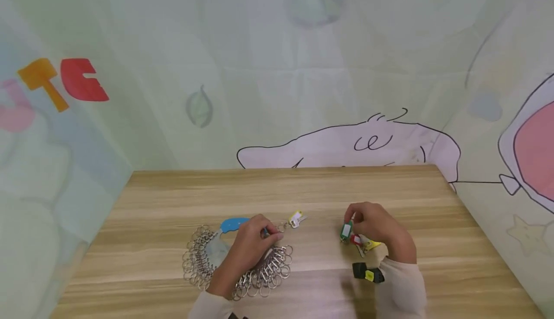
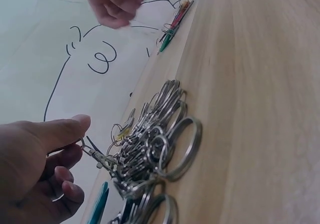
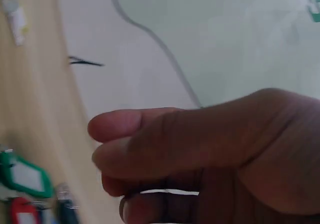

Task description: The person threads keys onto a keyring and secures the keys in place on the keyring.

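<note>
Between thumb and finger, my left hand (image 1: 253,242) pinches a small metal ring, clear in the left wrist view beside a swivel clasp (image 2: 97,156). Under that hand spreads a fan of metal key rings (image 1: 196,256) with clasps, partly hidden by the forearm. A blue handle-like piece (image 1: 233,224) shows at its far side. My right hand (image 1: 374,223) hovers above several key tags, fingers loosely curled, nothing visible in them. Those include a green key tag (image 1: 346,231), a red key tag (image 1: 356,239) and a yellow key tag (image 1: 373,245).
Just beyond the left hand lies a key (image 1: 298,222) with a yellow-and-white tag (image 1: 295,216). A black strap with a yellow label (image 1: 369,275) is around the right wrist. The wooden table (image 1: 173,189) meets a printed cloth backdrop (image 1: 259,93) at its far edge.
</note>
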### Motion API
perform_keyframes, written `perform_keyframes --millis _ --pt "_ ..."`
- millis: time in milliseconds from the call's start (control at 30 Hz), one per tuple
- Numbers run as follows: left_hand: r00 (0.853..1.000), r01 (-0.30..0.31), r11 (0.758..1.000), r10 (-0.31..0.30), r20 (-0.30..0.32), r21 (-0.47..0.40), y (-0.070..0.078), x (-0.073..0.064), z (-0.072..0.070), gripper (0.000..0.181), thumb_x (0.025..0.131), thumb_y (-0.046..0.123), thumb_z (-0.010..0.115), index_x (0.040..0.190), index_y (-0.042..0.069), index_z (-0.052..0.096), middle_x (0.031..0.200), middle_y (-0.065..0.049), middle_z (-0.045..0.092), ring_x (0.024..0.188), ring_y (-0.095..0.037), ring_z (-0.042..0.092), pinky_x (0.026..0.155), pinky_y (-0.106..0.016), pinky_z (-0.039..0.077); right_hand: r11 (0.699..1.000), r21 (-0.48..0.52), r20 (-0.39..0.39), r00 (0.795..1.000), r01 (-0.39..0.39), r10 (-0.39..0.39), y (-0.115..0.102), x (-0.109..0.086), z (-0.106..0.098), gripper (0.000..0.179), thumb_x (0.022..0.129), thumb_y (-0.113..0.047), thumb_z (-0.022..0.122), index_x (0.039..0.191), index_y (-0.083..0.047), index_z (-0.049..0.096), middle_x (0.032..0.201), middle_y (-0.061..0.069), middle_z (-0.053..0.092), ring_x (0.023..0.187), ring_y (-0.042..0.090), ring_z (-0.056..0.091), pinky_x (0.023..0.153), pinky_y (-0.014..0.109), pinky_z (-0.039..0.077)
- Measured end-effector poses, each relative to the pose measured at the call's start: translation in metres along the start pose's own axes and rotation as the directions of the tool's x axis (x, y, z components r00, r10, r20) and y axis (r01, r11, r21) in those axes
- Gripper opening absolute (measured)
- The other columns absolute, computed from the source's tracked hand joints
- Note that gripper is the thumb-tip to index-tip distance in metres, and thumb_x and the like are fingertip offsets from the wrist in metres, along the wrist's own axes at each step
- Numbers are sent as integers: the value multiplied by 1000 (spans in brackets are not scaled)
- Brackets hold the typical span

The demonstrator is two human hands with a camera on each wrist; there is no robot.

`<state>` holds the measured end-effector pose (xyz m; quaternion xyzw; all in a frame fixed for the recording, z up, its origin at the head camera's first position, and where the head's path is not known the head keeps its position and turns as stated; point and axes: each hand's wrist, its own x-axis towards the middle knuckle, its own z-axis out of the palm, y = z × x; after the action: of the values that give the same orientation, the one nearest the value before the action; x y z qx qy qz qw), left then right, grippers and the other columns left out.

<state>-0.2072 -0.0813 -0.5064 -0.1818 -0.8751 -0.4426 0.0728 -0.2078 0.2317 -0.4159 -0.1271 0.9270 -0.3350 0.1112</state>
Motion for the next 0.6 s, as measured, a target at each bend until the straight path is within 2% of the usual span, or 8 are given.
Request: perform_keyframes --millis 100,200,367,600 --pt "1000 5 1000 -4 10 -3 0 0 1 15 84 17 83 78 20 69 83 10 58 74 -11 54 65 -28 47 995 2 47 994 -102 102 6 8 11 26 76 12 61 89 -9 68 76 5 54 66 20 52 56 33 46" --pt "1000 9 1000 -9 21 -7 0 0 2 15 85 17 83 78 20 70 83 10 58 75 -11 54 65 -28 47 987 -16 65 985 -160 161 9 13 19 26 72 14 63 83 -10 67 74 6 55 63 21 53 53 32 45" --pt "1000 2 1000 -1 8 -13 0 0 2 15 84 18 83 78 19 70 81 11 57 72 -10 52 63 -27 46 981 -77 87 979 -177 184 9 20 27 24 70 12 68 77 -11 65 70 4 57 56 18 52 50 29 42" --pt "1000 -7 999 7 7 -36 0 -1 2 11 85 17 82 82 16 72 77 13 58 67 -6 51 58 -25 46 982 -94 91 981 -163 171 8 25 32 25 69 13 67 73 -11 66 71 2 59 60 17 51 52 29 40"
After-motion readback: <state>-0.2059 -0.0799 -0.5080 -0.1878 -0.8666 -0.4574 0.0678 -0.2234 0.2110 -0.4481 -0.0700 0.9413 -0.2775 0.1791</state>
